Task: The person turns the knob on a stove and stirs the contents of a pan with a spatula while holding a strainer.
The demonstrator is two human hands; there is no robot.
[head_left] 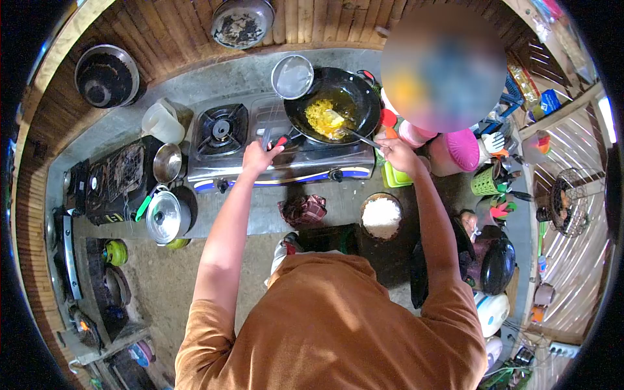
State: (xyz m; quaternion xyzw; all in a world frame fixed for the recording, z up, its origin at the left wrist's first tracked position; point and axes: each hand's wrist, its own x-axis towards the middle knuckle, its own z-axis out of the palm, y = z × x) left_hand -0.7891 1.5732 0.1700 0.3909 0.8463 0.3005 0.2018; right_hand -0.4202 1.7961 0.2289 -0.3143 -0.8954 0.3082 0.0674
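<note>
A black wok (361, 107) sits on the right side of the gas stove (279, 162), with yellow food (322, 117) in oil inside it. My right hand (398, 153) is closed on the handle of a metal spatula (359, 136), whose tip is in the yellow food. On the wok's left, my left hand (260, 158) is closed round a handle with red and black parts. A round strainer (292, 77) rests over the wok's upper left edge; whether its handle reaches my left hand is unclear.
The left burner (221, 129) holds no pan. A bowl of white food (382, 218) and a crumpled dark red cloth (303, 210) lie before the stove. A lidded pot (168, 216) stands left; a pink-lidded container (455, 153) is at right.
</note>
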